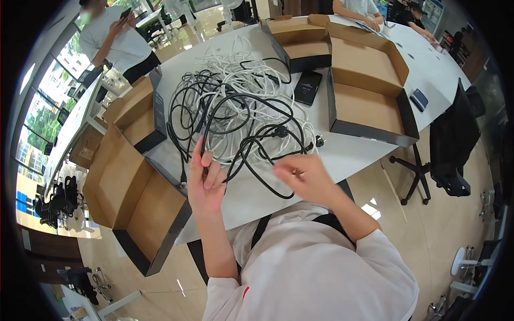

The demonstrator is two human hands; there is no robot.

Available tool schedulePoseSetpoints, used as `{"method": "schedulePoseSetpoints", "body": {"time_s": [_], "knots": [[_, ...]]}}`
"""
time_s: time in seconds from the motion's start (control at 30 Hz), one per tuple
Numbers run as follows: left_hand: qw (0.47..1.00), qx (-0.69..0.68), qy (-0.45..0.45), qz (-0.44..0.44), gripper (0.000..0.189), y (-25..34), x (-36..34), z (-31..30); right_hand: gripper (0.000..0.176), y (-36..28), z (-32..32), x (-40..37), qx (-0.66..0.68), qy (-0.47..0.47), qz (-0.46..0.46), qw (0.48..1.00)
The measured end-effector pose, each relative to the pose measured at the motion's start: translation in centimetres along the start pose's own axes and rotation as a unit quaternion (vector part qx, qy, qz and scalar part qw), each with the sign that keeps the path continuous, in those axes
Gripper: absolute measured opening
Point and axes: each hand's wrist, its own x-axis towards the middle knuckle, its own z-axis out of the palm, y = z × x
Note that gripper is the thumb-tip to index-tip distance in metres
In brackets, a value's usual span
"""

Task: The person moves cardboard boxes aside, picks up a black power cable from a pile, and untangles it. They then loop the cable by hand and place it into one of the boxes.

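The left hand (208,179) is holding a black cable (280,131) in curled fingers. The right hand (305,176), blurred, is curling beside it; whether it is gripping, I cannot tell. White cables (235,67) are lying tangled with it on the surface (348,155), between boxes (369,99).

Left hand (208,179): raised, palm side toward the body, index finger pointing away and roughly straight; other fingers partly curled toward palm. Left wrist (206,207) nearly in line with left forearm (218,243), which runs almost straight forward from the short sleeve.

Right hand (304,176): motion-blurred, fingers bent inward, thumb near them; exact finger contact unreadable. Right forearm (350,207) slants inward from a bent elbow, bringing this hand in front of the torso (321,267). Hands apart, roughly level with each other. Both forearms bare.
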Motion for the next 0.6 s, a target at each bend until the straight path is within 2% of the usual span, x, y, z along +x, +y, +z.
{"method": "schedulePoseSetpoints", "body": {"time_s": [0.13, 0.23, 0.27, 0.37, 0.4, 0.5, 0.6], "knots": [[0.998, -0.055, -0.018, -0.028, 0.039, -0.8, -0.5, 0.3, 0.03, 2.1, 4.8, 0.8, -0.026, 0.085, -0.116, 0.989], [0.996, -0.075, -0.032, -0.043, 0.038, -0.9, -0.6, -0.1, 0.029, 2.1, 4.6, 0.5, 0.036, -0.118, 0.041, 0.991], [0.996, -0.069, -0.04, -0.039, 0.038, -0.9, -0.6, -0.5, 0.024, 1.0, 4.4, 0.3, 0.091, -0.122, 0.095, 0.984], [0.998, -0.058, -0.015, -0.009, 0.037, -0.2, -0.3, -1.2, 0.02, 1.6, 3.1, -0.2, 0.085, -0.109, 0.064, 0.988], [0.998, -0.056, 0.0, 0.006, 0.037, 0.2, 0.0, -1.3, 0.017, 1.4, 2.3, -0.5, 0.138, -0.111, 0.073, 0.981], [0.996, -0.082, 0.006, 0.019, 0.037, 1.4, 0.5, -2.1, 0.019, -0.2, -1.9, -1.4, 0.118, -0.163, 0.072, 0.977], [0.997, -0.038, 0.043, 0.052, 0.036, 1.3, 0.6, -1.8, 0.021, -0.3, -4.7, -2.7, 0.131, -0.196, 0.02, 0.972]]}}
